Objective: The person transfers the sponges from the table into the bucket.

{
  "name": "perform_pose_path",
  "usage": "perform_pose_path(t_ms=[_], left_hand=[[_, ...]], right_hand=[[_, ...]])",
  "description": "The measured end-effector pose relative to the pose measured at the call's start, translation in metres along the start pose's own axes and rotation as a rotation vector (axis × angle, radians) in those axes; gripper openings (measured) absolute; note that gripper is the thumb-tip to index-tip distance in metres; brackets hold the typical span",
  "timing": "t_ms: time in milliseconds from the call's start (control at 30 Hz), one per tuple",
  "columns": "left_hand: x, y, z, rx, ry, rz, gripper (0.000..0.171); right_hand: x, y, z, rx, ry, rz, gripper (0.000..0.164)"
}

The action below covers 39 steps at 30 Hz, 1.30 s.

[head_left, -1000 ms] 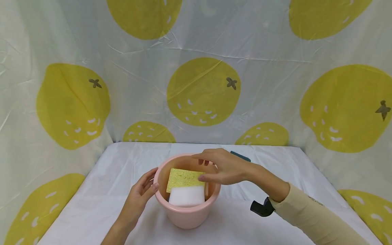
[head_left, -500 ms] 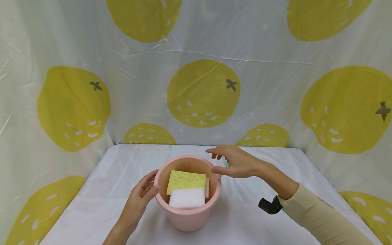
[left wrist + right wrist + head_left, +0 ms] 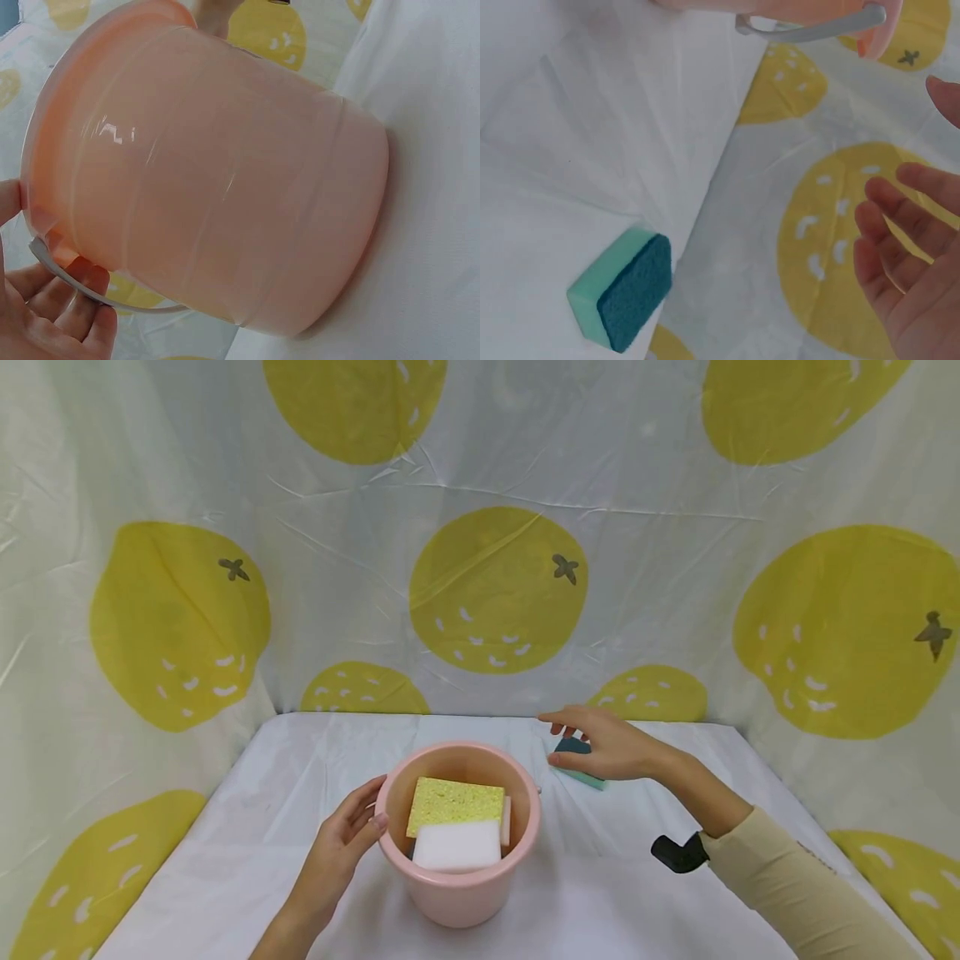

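A pink bucket (image 3: 459,900) stands upright on the white-covered table. My left hand (image 3: 337,847) grips its rim from the left, thumb over the edge and fingers outside by the grey handle (image 3: 131,307). Inside the bucket lie a yellow sponge (image 3: 456,800), a white sponge (image 3: 457,847) and a pinkish piece (image 3: 507,820), mostly hidden. Right of the bucket, my right hand (image 3: 611,747) hovers with relaxed fingers and holds nothing. Below it on the table is a green sponge (image 3: 636,292) with a dark teal scouring side; the hand partly covers it in the head view.
White cloth (image 3: 637,877) covers the table. Lemon-print sheets (image 3: 495,589) hang behind it and on both sides. A black bent piece (image 3: 678,853) sticks out at the right sleeve (image 3: 795,881).
My right hand has moved from over the bucket's opening to the right and back, above the green sponge. My left hand stays on the bucket's rim.
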<state>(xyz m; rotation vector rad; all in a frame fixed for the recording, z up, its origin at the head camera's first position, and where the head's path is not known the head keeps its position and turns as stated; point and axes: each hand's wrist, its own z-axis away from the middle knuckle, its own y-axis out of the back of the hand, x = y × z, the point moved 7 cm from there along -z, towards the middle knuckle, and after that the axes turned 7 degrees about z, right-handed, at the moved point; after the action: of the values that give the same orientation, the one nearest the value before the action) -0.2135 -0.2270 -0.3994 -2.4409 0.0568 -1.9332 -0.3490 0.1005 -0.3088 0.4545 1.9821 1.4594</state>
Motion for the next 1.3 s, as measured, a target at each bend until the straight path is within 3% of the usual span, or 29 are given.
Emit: perform_pose_path(t_ms=[667,1100,1300], left_hand=[[-0.002,0.001,-0.001,-0.009,-0.014,0.003,0.051],[-0.003,0.000,-0.001,-0.019,-0.010,0.023,0.052],[-0.002,0.001,-0.001,-0.019,-0.023,0.011,0.051]], right_hand=[[0.068,-0.004,0.007,0.080,-0.107,-0.041,0.062],[0.094,-0.014,0.009,0.073,-0.180,-0.046,0.066],[0.104,-0.022,0.011,0.068,-0.217,-0.080,0.060]])
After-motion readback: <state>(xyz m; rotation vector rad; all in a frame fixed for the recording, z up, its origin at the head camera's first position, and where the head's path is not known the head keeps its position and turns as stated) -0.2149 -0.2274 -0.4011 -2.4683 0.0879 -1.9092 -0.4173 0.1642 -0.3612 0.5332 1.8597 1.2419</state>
